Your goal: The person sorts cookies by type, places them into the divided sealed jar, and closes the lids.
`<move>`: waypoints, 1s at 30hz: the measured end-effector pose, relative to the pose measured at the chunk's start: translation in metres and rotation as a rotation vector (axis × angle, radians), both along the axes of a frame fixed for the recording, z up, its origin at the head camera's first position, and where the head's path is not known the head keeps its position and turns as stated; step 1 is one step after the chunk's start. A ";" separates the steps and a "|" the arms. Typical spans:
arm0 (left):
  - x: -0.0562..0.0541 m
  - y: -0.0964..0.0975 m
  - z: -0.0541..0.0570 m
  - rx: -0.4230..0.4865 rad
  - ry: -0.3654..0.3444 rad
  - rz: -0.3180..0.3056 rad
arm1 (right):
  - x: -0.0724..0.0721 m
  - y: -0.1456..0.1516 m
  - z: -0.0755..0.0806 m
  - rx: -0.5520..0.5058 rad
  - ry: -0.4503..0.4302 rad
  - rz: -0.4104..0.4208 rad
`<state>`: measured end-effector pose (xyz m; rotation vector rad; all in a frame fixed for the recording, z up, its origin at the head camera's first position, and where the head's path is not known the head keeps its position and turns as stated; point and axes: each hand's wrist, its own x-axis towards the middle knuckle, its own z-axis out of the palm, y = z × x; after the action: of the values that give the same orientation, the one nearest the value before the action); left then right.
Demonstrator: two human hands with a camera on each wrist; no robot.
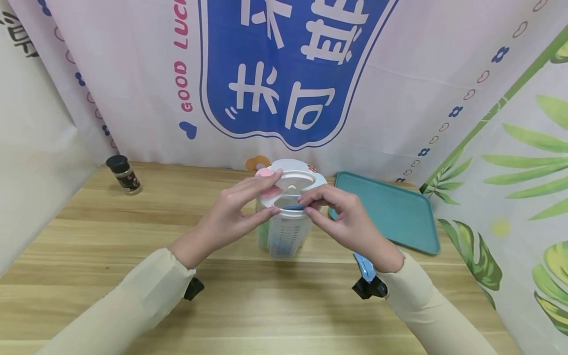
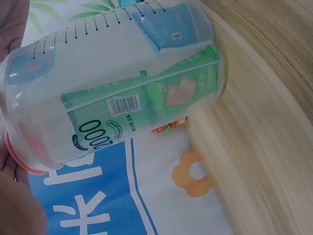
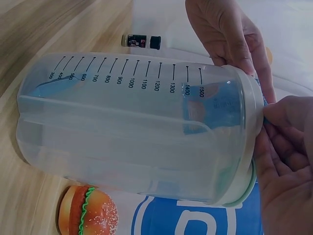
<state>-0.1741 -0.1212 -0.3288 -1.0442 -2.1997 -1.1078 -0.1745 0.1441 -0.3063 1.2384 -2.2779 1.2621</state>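
Note:
A clear divided storage container (image 1: 284, 239) stands upright on the wooden table, with a white lid (image 1: 286, 163) and a raised flap (image 1: 298, 178). My left hand (image 1: 235, 209) grips its top from the left, thumb at the near rim and fingers by the flap. At the opening, my right hand (image 1: 339, 209) pinches a blue packet (image 1: 293, 207) between thumb and fingers. Much of that packet hangs inside the container in the right wrist view. Another blue packet (image 2: 168, 29) lies low inside, and green packets (image 2: 112, 105) fill a neighbouring compartment.
A teal tray (image 1: 386, 212) lies at the back right. Another blue packet (image 1: 365, 267) rests on the table below my right wrist. A black-capped seasoning jar (image 1: 124, 175) stands back left. Behind the container sits a burger-shaped object (image 3: 88, 210), near the printed curtain (image 1: 399, 98).

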 end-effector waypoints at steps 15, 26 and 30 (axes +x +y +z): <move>0.000 -0.001 -0.001 -0.010 -0.013 0.004 | 0.005 0.006 0.000 0.031 0.008 -0.002; 0.000 0.001 -0.002 0.034 0.019 0.003 | 0.015 0.041 -0.019 -0.177 -0.023 -0.008; 0.000 0.000 -0.001 0.022 0.018 0.000 | 0.018 0.064 -0.039 -0.061 -0.092 -0.160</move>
<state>-0.1744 -0.1214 -0.3298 -1.0409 -2.1692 -1.1157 -0.1569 0.2077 -0.3451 0.9750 -2.3300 1.3449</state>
